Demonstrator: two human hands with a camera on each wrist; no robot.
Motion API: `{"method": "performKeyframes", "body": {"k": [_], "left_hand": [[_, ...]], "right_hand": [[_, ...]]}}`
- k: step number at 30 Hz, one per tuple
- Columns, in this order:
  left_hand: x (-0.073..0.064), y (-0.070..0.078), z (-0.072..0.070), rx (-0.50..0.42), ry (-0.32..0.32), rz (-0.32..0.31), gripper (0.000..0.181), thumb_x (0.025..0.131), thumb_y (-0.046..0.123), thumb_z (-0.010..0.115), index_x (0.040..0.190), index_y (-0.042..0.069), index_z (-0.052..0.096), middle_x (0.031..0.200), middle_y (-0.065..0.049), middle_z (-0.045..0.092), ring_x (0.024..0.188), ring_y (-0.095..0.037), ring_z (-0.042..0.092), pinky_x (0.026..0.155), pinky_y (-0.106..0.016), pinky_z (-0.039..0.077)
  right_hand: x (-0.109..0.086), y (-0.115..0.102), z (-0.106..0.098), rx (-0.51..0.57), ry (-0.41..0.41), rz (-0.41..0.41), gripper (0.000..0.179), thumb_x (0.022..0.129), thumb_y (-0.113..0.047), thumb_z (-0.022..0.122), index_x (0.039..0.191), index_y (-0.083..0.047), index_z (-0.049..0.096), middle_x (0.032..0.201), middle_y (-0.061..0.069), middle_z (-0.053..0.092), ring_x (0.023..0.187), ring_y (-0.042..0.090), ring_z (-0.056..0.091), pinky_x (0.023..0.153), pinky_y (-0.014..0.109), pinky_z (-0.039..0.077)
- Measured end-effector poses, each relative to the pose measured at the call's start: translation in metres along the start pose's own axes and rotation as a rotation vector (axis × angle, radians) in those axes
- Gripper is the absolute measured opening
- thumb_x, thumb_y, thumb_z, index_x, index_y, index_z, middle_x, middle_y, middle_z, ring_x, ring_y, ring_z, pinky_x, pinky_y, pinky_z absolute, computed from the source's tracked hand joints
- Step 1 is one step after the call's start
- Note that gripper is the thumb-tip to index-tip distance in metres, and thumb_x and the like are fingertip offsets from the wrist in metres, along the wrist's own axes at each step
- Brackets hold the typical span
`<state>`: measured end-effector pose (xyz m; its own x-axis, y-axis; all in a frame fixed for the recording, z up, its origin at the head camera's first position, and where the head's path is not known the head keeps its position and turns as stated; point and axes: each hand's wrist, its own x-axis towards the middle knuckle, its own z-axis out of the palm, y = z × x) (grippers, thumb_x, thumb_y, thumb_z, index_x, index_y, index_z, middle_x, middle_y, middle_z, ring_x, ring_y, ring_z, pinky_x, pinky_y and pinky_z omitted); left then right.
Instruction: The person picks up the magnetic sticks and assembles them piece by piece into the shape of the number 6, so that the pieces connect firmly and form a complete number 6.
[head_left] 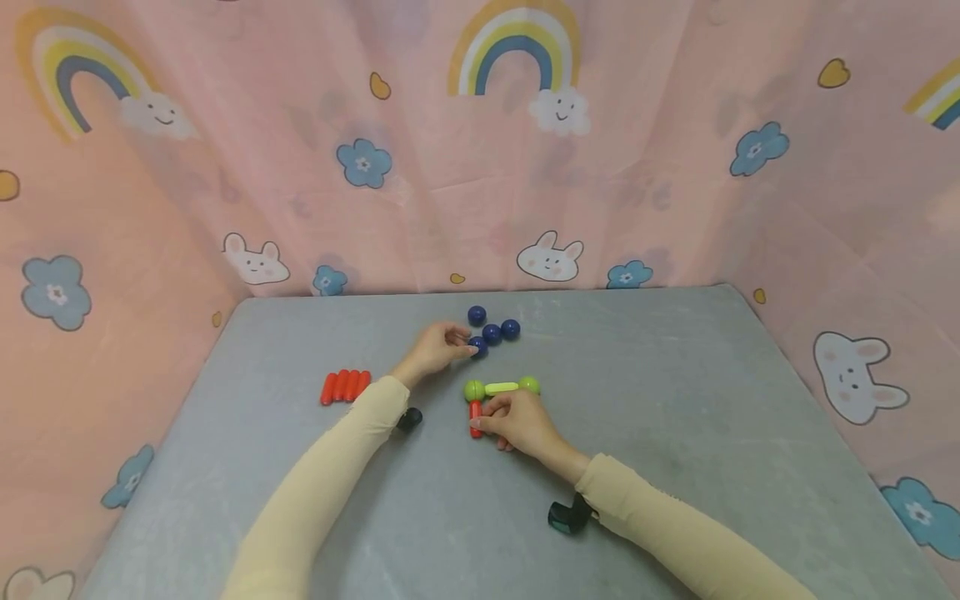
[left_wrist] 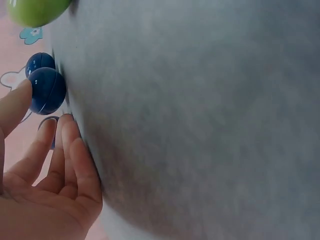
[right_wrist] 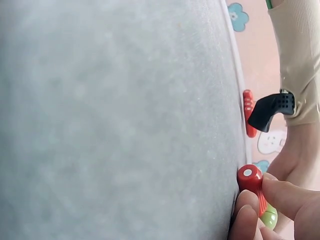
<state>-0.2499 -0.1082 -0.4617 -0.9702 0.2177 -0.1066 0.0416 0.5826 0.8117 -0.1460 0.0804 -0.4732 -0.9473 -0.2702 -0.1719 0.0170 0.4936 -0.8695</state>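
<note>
My left hand [head_left: 437,348] reaches to a small group of dark blue balls [head_left: 491,334] at the back of the table. In the left wrist view its thumb is at the nearest blue ball [left_wrist: 47,91], while the loosely bent fingers [left_wrist: 79,162] stay apart from that ball. My right hand [head_left: 525,423] pinches a red magnetic rod [head_left: 476,419] between thumb and fingers. The rod's far end meets a green ball [head_left: 474,390]. From there a yellow-green rod [head_left: 501,388] runs right to a second green ball [head_left: 529,384]. A white dot shows on the red rod's near end [right_wrist: 248,172].
Several red rods [head_left: 346,387] lie side by side on the grey table [head_left: 675,375], left of my left forearm. Black wrist-camera mounts [head_left: 570,515] stick out below the sleeves. A pink patterned curtain [head_left: 450,208] encloses the table's back and sides.
</note>
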Motion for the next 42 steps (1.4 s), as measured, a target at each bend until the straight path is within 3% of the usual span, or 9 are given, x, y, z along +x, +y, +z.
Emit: {"method": "performKeyframes", "body": {"k": [7,15,22,28,35,42], "left_hand": [[0.001,0.001,0.006,0.008,0.000,-0.034,0.039,0.089,0.025,0.075,0.120,0.003,0.066,0.104,-0.014,0.068,0.076,-0.013,0.058,0.062,-0.020,0.047],[0.001,0.000,0.011,0.054,0.012,-0.019,0.037,0.089,0.027,0.074,0.118,0.005,0.067,0.108,-0.014,0.068,0.094,-0.020,0.061,0.071,-0.022,0.046],[-0.008,-0.002,0.007,0.027,0.026,-0.008,0.037,0.090,0.025,0.073,0.119,0.003,0.067,0.105,-0.015,0.068,0.091,-0.021,0.061,0.069,-0.022,0.047],[-0.028,-0.009,-0.004,-0.006,0.044,-0.008,0.038,0.090,0.023,0.074,0.120,0.002,0.066,0.106,-0.016,0.069,0.095,-0.023,0.063,0.071,-0.023,0.050],[-0.064,-0.015,-0.018,-0.003,-0.004,0.005,0.035,0.089,0.022,0.074,0.119,0.005,0.065,0.106,-0.014,0.069,0.093,-0.021,0.064,0.076,-0.028,0.052],[-0.097,-0.022,-0.015,0.028,-0.058,0.048,0.033,0.086,0.021,0.077,0.113,0.006,0.066,0.097,-0.008,0.069,0.083,-0.013,0.062,0.071,-0.025,0.050]], "right_hand": [[-0.001,0.000,0.000,-0.007,0.005,0.002,0.015,0.082,-0.019,0.080,0.080,-0.007,0.072,0.055,0.001,0.065,0.039,0.010,0.051,0.041,0.025,0.046],[-0.002,0.001,0.000,-0.005,0.006,0.006,0.015,0.082,-0.019,0.080,0.080,-0.007,0.071,0.054,0.001,0.064,0.038,0.009,0.050,0.040,0.025,0.045],[-0.001,-0.001,0.002,-0.014,0.005,0.013,0.016,0.082,-0.021,0.081,0.081,-0.008,0.072,0.055,0.000,0.064,0.038,0.009,0.050,0.040,0.024,0.044],[0.000,-0.003,0.003,-0.015,-0.002,0.017,0.018,0.082,-0.022,0.081,0.078,-0.008,0.072,0.055,0.001,0.064,0.039,0.010,0.051,0.041,0.025,0.046],[0.000,-0.007,0.002,-0.051,0.005,0.032,0.019,0.082,-0.024,0.081,0.076,-0.009,0.072,0.055,0.000,0.063,0.037,0.009,0.050,0.039,0.024,0.044],[0.002,-0.010,0.000,-0.073,0.001,0.040,0.018,0.083,-0.023,0.080,0.074,-0.010,0.072,0.054,-0.001,0.062,0.035,0.008,0.048,0.037,0.021,0.038]]}}
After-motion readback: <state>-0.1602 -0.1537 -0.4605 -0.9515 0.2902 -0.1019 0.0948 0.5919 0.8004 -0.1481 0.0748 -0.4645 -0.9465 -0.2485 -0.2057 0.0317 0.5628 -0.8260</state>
